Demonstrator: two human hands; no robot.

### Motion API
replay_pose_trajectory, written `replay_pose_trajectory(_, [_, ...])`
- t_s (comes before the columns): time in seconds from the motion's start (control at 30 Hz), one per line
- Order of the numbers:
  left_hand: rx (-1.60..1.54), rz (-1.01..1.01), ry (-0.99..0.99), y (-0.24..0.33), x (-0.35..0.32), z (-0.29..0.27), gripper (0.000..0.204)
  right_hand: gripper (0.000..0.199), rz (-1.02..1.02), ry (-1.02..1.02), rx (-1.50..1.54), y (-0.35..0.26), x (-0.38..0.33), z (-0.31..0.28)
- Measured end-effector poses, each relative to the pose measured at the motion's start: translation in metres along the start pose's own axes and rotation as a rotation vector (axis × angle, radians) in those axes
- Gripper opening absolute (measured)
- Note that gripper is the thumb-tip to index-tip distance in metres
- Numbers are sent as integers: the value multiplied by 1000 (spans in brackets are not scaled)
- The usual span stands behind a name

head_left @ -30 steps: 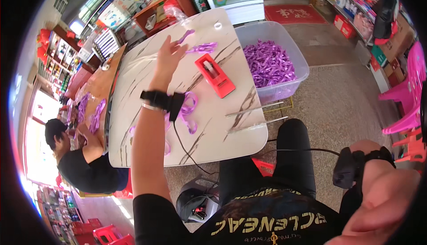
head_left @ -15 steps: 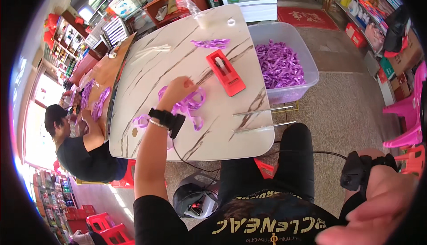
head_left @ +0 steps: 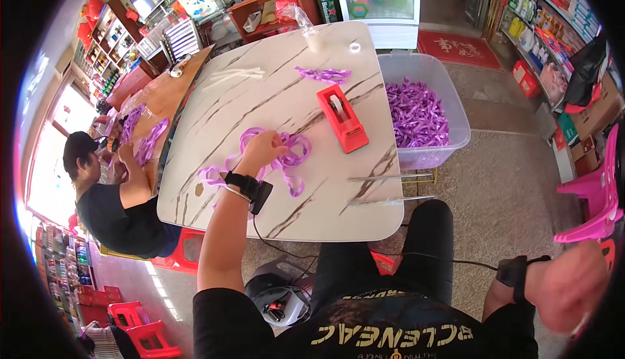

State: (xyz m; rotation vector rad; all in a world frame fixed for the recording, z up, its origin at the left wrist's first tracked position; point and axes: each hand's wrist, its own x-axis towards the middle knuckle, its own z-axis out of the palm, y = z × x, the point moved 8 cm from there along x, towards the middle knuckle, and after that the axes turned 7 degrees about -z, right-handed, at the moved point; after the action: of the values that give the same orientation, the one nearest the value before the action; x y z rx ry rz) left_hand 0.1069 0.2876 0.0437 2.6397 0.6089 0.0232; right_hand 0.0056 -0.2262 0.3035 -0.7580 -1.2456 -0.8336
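Observation:
On the white marble-patterned table [head_left: 215, 114] lies a loose, looped purple ribbon [head_left: 294, 186]. My left hand [head_left: 263, 152] rests over its coils, thumb and fingers pinched together on the ribbon. Out at the lower right, away from the table, my right hand [head_left: 568, 287] is raised and smeared; its fingers cannot be made out. To the right of the left hand stands a red tape dispenser [head_left: 343, 119] with a roll in it. Behind that, a small bundle of purple ribbon [head_left: 323, 75] lies flat.
A clear plastic bin [head_left: 459, 108] full of purple ribbon strips [head_left: 416, 111] stands beside the table's right edge. Two thin metal rods [head_left: 390, 178] jut over that edge. White strips [head_left: 234, 75] and a tape roll [head_left: 355, 47] lie farther back. A co-worker [head_left: 120, 196] sits at the left.
My left hand has lowered onto the ribbon loops and closed on them. My right hand has lifted and swung outward, its fingers no longer spread toward me. The view has shifted slightly.

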Motion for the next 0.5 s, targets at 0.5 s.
replay_pose_trajectory(0.5, [-8, 157, -188, 36, -7, 19, 23, 8, 164, -314, 1108, 22, -5, 46])
